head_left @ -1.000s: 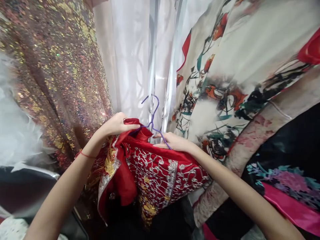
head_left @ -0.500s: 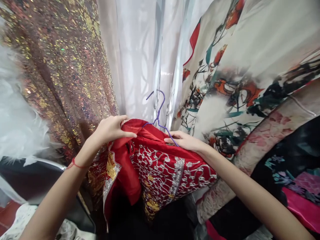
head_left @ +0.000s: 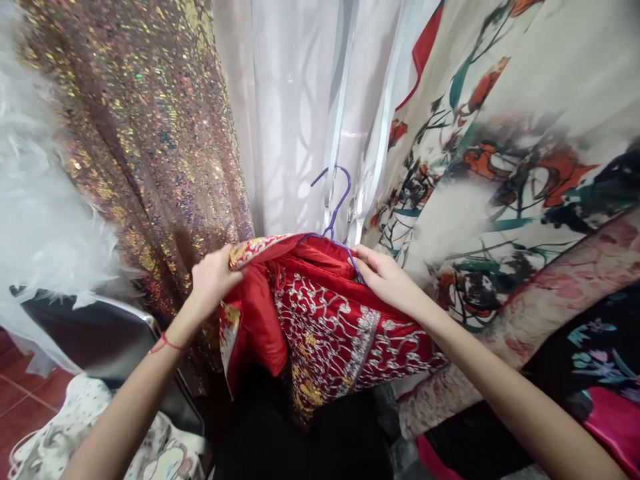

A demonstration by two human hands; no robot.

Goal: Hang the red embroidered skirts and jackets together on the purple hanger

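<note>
A red embroidered garment [head_left: 320, 333] with silver and gold stitching hangs in front of me, its plain red lining [head_left: 265, 313] showing at the left. A purple wire hanger [head_left: 336, 220] pokes out of its neckline, hook upward. My left hand [head_left: 216, 279], with a red string on the wrist, grips the garment's edge at the left, fingers closed over the cloth. On the other side, my right hand [head_left: 383, 277] pinches the neckline at the right, with the hanger's arm passing by its fingers. Part of the hanger is hidden inside the cloth.
A sequined gold-pink cloth [head_left: 135, 120] and white feathers [head_left: 55, 200] hang at the left, above a dark chair back [head_left: 100, 340]. White sheer fabric [head_left: 290, 100] hangs behind. Floral-printed garments [head_left: 480, 200] crowd the right. Patterned white cloth [head_left: 95, 420] lies at lower left.
The view has shifted slightly. My left hand has moved down the garment's edge, now folding its embroidered collar side outward. My right hand has closed nearer the hanger's arm.
</note>
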